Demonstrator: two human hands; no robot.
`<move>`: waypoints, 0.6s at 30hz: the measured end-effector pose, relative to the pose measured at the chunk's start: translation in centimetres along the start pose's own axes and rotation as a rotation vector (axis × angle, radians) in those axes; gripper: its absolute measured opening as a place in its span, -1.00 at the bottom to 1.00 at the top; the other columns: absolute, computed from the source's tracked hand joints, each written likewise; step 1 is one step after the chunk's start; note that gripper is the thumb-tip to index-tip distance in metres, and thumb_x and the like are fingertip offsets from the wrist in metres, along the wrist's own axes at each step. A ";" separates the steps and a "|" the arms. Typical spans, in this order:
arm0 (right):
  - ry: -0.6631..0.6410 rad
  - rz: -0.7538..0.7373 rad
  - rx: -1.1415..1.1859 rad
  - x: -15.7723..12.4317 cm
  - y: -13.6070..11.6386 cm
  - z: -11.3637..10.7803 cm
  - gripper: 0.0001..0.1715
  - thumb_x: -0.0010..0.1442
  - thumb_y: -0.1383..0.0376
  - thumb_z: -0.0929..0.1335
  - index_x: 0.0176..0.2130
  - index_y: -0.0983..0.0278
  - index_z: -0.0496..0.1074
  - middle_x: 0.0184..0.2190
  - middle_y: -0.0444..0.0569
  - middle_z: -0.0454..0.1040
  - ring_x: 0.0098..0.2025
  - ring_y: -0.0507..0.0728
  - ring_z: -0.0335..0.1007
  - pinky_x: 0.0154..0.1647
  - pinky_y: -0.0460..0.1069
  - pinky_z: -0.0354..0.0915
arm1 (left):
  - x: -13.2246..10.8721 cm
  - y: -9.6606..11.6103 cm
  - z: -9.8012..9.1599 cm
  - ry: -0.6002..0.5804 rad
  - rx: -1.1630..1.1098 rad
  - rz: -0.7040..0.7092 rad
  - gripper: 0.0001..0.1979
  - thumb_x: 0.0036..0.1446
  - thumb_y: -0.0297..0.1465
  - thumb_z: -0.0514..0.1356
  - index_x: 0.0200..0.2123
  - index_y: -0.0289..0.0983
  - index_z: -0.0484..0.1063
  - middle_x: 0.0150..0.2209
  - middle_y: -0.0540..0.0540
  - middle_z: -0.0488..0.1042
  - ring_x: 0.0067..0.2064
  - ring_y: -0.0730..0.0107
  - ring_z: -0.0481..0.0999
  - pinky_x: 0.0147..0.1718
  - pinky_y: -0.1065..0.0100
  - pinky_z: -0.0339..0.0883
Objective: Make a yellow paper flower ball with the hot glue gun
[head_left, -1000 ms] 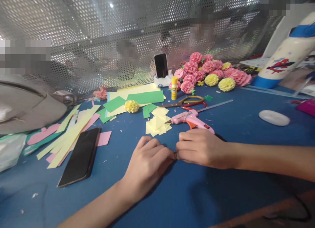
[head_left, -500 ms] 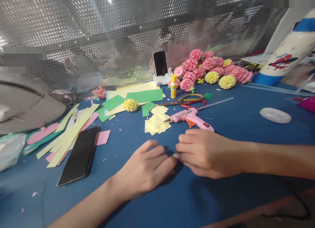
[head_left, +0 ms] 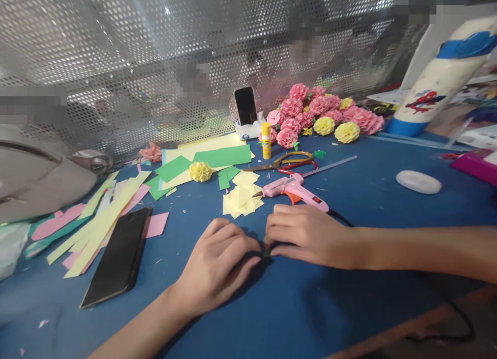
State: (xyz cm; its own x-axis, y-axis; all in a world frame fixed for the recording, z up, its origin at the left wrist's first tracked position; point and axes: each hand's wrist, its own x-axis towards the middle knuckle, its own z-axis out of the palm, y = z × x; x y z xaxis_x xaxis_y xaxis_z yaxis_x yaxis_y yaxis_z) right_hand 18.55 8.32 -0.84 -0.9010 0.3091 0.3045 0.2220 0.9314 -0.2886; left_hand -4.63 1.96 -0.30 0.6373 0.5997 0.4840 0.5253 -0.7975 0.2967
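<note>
My left hand (head_left: 222, 260) and my right hand (head_left: 301, 237) meet over the table, fingertips almost together. Between them shows a tiny green paper piece (head_left: 266, 254), mostly covered by the fingers. The right thumb and fingers pinch it, and the left thumb and forefinger close in on its other side. Just beyond the hands lie a pink glue gun (head_left: 291, 188) and a loose pile of pale yellow paper squares (head_left: 241, 196). Behind the glue gun are scissors (head_left: 289, 162) and an upright glue stick (head_left: 266, 141).
Pink and yellow paper flowers (head_left: 320, 110) are heaped at the back. Left are a black phone (head_left: 118, 258), paper strips (head_left: 103, 214) and a bag (head_left: 42, 167). A yellow paper ball (head_left: 200, 171) rests on green sheets. Right are a white mouse-like object (head_left: 418, 182) and a bottle (head_left: 430, 90).
The view has shifted slightly to the right. Both hands remain together; the left fingers have loosened a little, and the green piece now shows below the right fingertips.
</note>
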 end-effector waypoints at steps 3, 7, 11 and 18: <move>-0.036 0.053 0.083 0.1 -0.3 -0.3 -0.87 0.33 0.26 0.35 -0.21 0.31 0.42 -0.26 -0.10 0.45 -0.20 0.09 0.21 -0.21 -0.02 0.12 | -0.1 0.2 -0.2 0.041 -0.024 -0.095 -0.87 0.27 -0.55 0.12 -0.16 -0.25 0.38 -0.30 -0.04 0.53 -0.28 0.37 0.42 -0.18 0.27 0.21; -0.074 0.106 0.236 0.2 -0.7 -0.6 -0.90 0.31 0.30 0.37 -0.26 0.29 0.40 -0.30 -0.13 0.44 -0.20 0.05 0.26 -0.19 -0.04 0.16 | 0.0 0.1 -0.4 0.071 -0.051 -0.174 -0.88 0.28 -0.54 0.12 -0.19 -0.24 0.41 -0.29 -0.05 0.54 -0.28 0.38 0.42 -0.20 0.29 0.23; -0.034 0.293 0.477 0.5 -1.3 -1.1 -0.94 0.25 0.36 0.39 -0.30 0.29 0.41 -0.41 -0.18 0.38 -0.37 -0.01 0.24 -0.36 -0.10 0.15 | 0.1 0.3 -0.2 0.058 -0.094 -0.238 -0.91 0.26 -0.52 0.18 -0.23 -0.23 0.44 -0.29 0.00 0.55 -0.26 0.39 0.45 -0.20 0.31 0.23; 0.090 0.567 1.157 2.1 -3.2 -1.6 -0.66 0.13 0.16 0.46 -0.33 0.31 0.31 -0.43 -0.17 0.35 -0.41 -0.04 0.23 -0.44 -0.13 0.15 | 0.4 2.5 -0.1 0.174 -0.268 -0.428 -0.85 0.08 -0.39 0.37 -0.34 -0.23 0.45 -0.38 0.04 0.53 -0.33 0.40 0.46 -0.30 0.39 0.29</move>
State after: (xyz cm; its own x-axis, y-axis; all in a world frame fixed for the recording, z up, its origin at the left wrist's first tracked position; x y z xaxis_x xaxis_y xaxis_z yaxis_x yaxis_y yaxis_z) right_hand 16.57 6.24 2.16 -0.7496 0.6580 -0.0713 0.0720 -0.0261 -0.9971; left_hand -3.07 0.19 0.76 0.2826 0.8736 0.3962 0.5405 -0.4863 0.6866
